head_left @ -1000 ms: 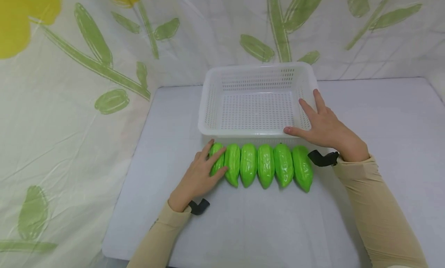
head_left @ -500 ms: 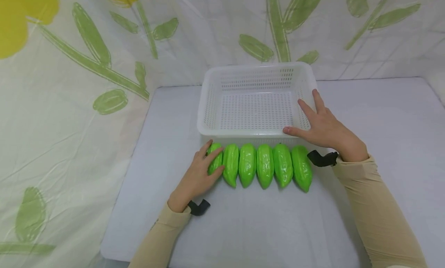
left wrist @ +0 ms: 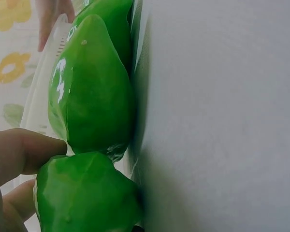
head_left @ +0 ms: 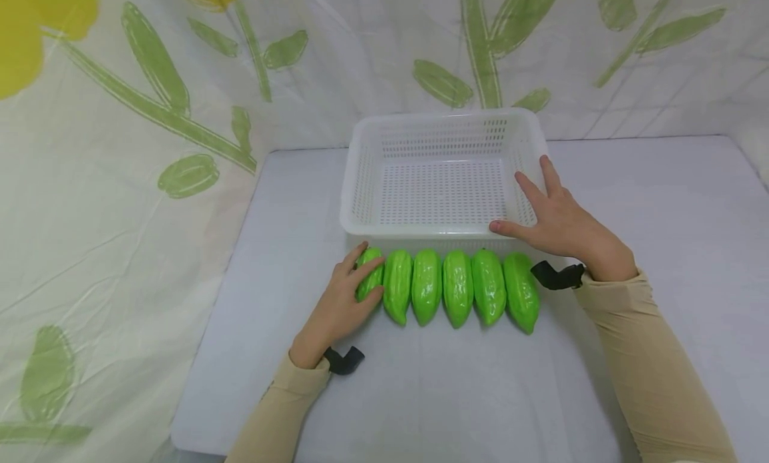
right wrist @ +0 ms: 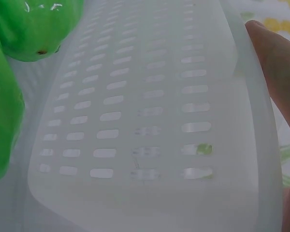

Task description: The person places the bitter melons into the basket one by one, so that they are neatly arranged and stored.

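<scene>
As the head view shows, the white basket (head_left: 432, 231) stands upright on the table (head_left: 468, 389), with six green pods (head_left: 427, 287) in a row along its front side. Before the basket's left end, the left hand (head_left: 336, 303) pinches the end pod (head_left: 371, 282), thumb at its right side, fingers across its far part. At the basket's front right corner, the right hand (head_left: 561, 223) is spread, thumb on the front rim, fingertips at the right rim. Flowered cloth (head_left: 360, 49) hangs behind the basket. In the left wrist view, two fingers (left wrist: 29, 149) touch the end pod on the basket's side; how firmly cannot be told. In the right wrist view, the basket's slotted front wall (right wrist: 150, 188) rises beside two pods, and the thumb (right wrist: 278, 67) lies against its rim.
</scene>
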Demonstrator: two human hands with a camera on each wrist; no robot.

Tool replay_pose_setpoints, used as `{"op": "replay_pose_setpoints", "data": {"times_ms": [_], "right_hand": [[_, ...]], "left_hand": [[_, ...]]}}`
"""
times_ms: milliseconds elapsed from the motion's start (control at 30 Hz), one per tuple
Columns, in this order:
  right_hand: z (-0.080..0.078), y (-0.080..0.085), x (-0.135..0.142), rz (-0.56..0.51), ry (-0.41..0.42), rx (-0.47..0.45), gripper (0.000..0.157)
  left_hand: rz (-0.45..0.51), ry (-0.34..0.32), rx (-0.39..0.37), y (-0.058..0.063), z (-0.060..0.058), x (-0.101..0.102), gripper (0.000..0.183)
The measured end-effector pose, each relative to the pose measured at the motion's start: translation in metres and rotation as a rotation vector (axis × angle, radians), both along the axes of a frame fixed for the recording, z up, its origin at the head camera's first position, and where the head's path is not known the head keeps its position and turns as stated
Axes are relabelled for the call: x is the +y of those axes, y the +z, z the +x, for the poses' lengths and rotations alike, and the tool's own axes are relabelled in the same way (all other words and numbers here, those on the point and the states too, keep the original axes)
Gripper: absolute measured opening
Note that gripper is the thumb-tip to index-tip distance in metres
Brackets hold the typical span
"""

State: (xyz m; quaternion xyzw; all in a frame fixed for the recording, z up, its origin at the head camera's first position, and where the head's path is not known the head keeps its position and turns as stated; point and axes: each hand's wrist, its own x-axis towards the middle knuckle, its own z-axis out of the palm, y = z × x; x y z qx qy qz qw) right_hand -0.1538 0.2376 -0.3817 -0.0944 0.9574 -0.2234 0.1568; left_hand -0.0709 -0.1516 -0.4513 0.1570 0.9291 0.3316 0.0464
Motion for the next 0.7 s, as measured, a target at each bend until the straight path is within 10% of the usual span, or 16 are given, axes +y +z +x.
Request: {"op": "replay_pose_setpoints", "data": {"times_ms": [700], "right_hand": [[-0.0016,-0.0007,0.0021,-0.004,0.003,-0.012,0.117]], "left_hand": [[0.007,0.018,0.020,0.0096,0.0050,-0.0008,0.054]]}}
